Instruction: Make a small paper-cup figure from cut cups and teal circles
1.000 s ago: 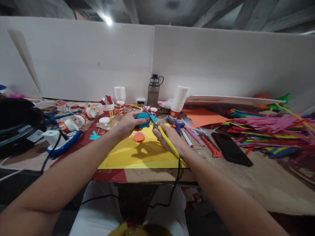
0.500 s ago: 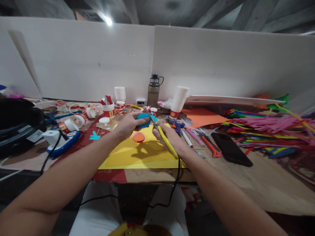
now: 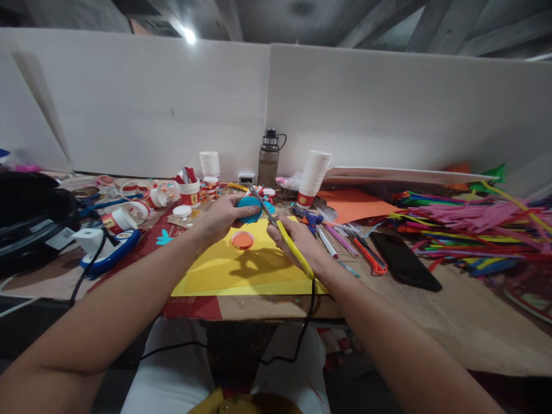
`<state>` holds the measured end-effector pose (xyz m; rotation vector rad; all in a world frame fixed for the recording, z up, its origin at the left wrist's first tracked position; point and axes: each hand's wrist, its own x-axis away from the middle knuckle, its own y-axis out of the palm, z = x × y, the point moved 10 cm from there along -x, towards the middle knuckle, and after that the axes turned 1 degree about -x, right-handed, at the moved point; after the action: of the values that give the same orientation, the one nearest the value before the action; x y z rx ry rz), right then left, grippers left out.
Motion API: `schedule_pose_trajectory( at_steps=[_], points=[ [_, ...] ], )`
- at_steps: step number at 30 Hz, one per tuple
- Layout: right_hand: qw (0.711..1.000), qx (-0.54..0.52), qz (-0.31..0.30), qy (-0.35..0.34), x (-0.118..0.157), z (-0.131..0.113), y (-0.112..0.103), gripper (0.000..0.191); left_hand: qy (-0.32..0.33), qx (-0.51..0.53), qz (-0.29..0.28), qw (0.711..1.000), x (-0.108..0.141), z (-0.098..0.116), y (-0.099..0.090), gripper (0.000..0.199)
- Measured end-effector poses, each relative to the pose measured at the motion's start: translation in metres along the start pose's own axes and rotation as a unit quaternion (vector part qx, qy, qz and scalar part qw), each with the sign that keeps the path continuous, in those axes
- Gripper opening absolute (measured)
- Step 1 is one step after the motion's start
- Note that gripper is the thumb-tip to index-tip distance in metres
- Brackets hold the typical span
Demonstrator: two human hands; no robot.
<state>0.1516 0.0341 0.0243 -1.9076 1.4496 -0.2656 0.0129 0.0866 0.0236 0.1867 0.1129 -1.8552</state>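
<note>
Between the thumb and fingers of my left hand (image 3: 225,218) is a round piece of blue paper (image 3: 249,210). My right hand (image 3: 297,240) is closed around the yellow handles of a pair of scissors (image 3: 295,248). The blades point up and away from me, at the right edge of the blue paper. Below the hands lie yellow paper sheets (image 3: 215,276) with an orange disc (image 3: 242,241) on them. To the left, a small blue leaf-shaped cutout (image 3: 164,237) rests on the dark red board.
Paper cup stacks (image 3: 314,178) and a water bottle (image 3: 268,158) stand at the back. On the right are markers (image 3: 328,241), a glue gun (image 3: 311,218), a phone (image 3: 405,261) and many pipe cleaners (image 3: 466,218). A blue-based white device (image 3: 110,253) sits left; a black cable (image 3: 308,322) hangs over the front edge.
The blue paper has turned slightly in my left hand and shows more of its face. Both hands stay in nearly the same place, with the scissors still at the paper's edge.
</note>
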Motion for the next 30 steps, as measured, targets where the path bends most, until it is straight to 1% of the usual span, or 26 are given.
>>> schedule_pose_trajectory(
  at_steps=[5, 8, 12, 16, 19, 24, 27, 30],
  points=[
    [1.0, -0.002, -0.001, -0.002, 0.0015, -0.0028, 0.0003, 0.035, 0.001, 0.036, 0.022, 0.999, -0.001, -0.0018, -0.0014, 0.041],
    [1.0, 0.009, 0.003, -0.016, 0.0013, -0.0058, 0.0003, 0.037, 0.002, -0.001, 0.023, 1.0, -0.0004, -0.0031, -0.0013, 0.041],
    [0.999, 0.014, -0.004, -0.033, 0.0006, -0.0099, 0.0013, 0.041, 0.008, -0.05, 0.006, 0.999, 0.0016, -0.0022, 0.002, 0.038],
    [0.999, 0.018, -0.009, -0.026, 0.0012, -0.0098, 0.0007, 0.044, 0.006, -0.052, 0.005, 0.999, 0.0019, -0.0018, 0.0014, 0.038],
    [1.0, 0.021, -0.004, -0.019, 0.0016, -0.0085, -0.0008, 0.041, 0.0, -0.049, 0.002, 0.999, 0.0, -0.0042, -0.0001, 0.039],
    [1.0, 0.017, -0.006, -0.01, 0.0014, -0.0047, 0.0001, 0.036, 0.004, -0.058, 0.003, 0.998, -0.0044, -0.007, -0.0057, 0.035],
    [1.0, 0.017, 0.002, -0.012, 0.0012, -0.0043, -0.0011, 0.036, -0.004, -0.041, 0.009, 0.999, -0.0053, -0.0087, -0.0073, 0.035],
    [1.0, 0.021, 0.011, -0.018, 0.0012, -0.0058, -0.0024, 0.036, -0.012, 0.002, 0.011, 1.0, -0.0048, -0.0097, -0.0047, 0.036]
  ],
)
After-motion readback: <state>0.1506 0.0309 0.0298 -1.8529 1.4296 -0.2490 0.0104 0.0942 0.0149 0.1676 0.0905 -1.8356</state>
